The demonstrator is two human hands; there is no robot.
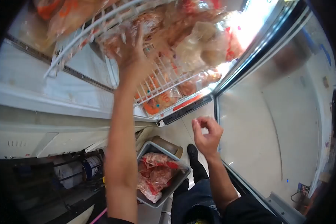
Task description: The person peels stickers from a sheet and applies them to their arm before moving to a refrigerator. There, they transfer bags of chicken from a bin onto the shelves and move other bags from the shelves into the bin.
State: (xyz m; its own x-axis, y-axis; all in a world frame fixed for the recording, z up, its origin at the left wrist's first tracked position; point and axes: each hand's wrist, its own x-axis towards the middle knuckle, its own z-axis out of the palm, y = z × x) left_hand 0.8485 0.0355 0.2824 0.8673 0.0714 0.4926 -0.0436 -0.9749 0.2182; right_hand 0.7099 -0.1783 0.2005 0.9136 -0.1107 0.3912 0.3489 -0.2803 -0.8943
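My left hand point(132, 52) reaches up into an open upright cooler, its fingers spread against a clear plastic bag of meat point(147, 20) on the wire shelf point(162, 76). Motion blurs it, and part of the bag is behind it. Lower down, by the open glass door point(250, 123), my right hand point(208, 136) is held with fingers curled in toward the thumb. A small pale patch shows inside the curl; I cannot make out what it is. On the same shelf, to the right, lies another clear bag with pale contents point(203, 46).
A grey bin point(158, 203) on the floor holds bagged red meat point(156, 173). Orange-marked packages point(160, 102) lie below the wire shelf. Bags also sit at the upper left behind a curved wire rim point(89, 30). The door's frame point(217, 112) stands close on the right.
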